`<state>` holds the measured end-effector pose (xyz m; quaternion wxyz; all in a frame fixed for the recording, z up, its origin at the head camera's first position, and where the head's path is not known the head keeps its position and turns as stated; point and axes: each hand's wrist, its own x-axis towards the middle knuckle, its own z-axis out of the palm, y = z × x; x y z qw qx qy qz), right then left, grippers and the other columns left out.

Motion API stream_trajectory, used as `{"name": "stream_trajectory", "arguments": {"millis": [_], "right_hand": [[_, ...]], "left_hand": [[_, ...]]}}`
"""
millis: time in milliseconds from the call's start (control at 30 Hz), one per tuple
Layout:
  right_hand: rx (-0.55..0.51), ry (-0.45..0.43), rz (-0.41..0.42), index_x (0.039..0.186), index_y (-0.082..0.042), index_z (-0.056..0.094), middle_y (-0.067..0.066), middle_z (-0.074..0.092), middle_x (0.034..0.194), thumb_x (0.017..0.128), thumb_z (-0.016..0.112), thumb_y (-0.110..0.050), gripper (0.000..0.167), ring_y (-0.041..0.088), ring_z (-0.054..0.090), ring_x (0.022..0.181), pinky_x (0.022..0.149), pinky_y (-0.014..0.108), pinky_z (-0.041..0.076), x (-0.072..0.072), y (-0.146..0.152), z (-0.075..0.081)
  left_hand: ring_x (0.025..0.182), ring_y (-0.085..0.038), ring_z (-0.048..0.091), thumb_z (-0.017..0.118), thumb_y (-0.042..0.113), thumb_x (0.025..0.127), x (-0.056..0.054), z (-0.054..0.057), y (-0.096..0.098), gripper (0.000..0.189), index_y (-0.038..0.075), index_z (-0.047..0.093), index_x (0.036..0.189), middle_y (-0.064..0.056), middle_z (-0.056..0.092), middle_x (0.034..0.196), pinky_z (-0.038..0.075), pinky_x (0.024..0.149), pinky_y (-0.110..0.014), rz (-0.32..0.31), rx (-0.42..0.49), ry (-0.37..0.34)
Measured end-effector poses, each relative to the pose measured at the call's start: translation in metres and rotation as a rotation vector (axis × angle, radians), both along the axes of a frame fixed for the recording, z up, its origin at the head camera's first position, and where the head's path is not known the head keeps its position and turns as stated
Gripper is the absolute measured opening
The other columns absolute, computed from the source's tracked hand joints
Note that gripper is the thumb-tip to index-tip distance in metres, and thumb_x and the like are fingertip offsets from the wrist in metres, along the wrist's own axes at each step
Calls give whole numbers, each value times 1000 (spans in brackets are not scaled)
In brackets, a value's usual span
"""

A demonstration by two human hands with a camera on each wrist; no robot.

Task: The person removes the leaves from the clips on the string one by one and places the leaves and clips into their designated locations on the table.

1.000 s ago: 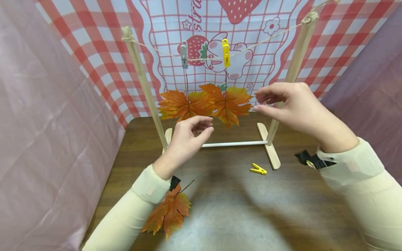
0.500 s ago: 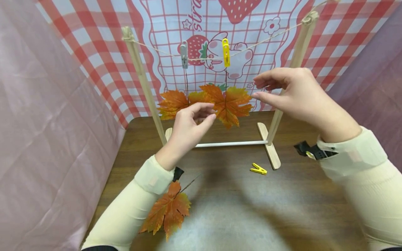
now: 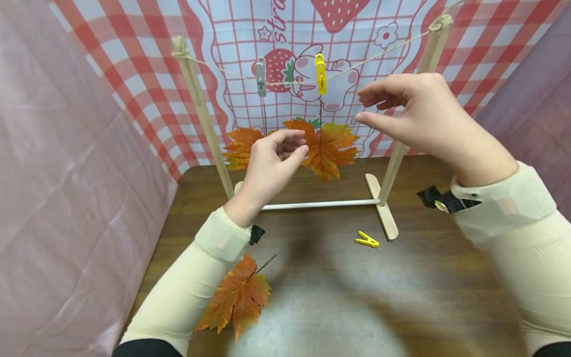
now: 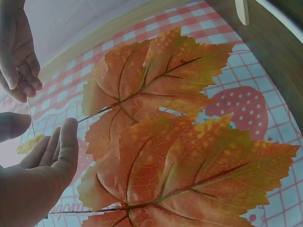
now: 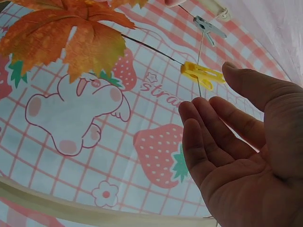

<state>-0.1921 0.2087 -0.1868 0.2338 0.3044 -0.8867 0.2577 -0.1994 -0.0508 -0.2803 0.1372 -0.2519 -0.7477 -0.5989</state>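
Two orange artificial maple leaves hang by their stems from a string (image 3: 379,53). A grey clothespin (image 3: 260,77) grips the left leaf (image 3: 241,146), and a yellow clothespin (image 3: 320,74) the right leaf (image 3: 323,153). My left hand (image 3: 274,163) is in front of the leaves, hiding part of the left one; its fingers are loosely bent around nothing. To the right of the yellow clothespin, my right hand (image 3: 419,111) is raised, thumb and fingers apart, holding nothing. In the right wrist view, its fingertips appear close to the yellow clothespin (image 5: 201,73).
Wooden posts (image 3: 202,109) joined by a white rod (image 3: 321,204) hold up the string. On the brown table (image 3: 321,307) lie another maple leaf (image 3: 243,295), near my left forearm, and a loose yellow clothespin (image 3: 367,239). A strawberry-print cloth (image 3: 357,25) hangs behind.
Both hands have risen, with the left also shifting slightly right and now covering more of the left leaf. The hanging leaves, clothespins and things on the table stay where they were.
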Motion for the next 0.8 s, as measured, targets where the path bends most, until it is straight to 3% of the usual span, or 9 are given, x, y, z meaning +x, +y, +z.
{"name": "stream_trajectory", "arguments": {"millis": [100, 400, 800], "right_hand": [[10, 9, -11, 117, -7, 76, 3, 74, 107, 88, 83, -16, 32, 1, 63, 92, 79, 13, 44, -2, -1, 5], [74, 16, -54, 122, -8, 75, 5, 74, 112, 90, 82, -22, 36, 18, 67, 97, 81, 11, 42, -8, -8, 25], [146, -3, -64, 123, -6, 74, 7, 73, 115, 93, 77, -28, 38, 22, 67, 103, 85, 13, 44, -18, -21, 53]], "left_hand": [[90, -16, 68, 70, 3, 96, -3, 4, 2, 24, -6, 69, 117, -8, 70, 101, 55, 79, -31, 3, 2, 2], [90, -15, 69, 70, 3, 95, -16, 15, 7, 22, -5, 70, 116, -8, 72, 101, 54, 82, -28, 32, -7, 18], [90, -12, 68, 71, 6, 96, -31, 33, 17, 22, -2, 71, 117, -6, 72, 103, 53, 84, -25, 64, -37, 37]]}}
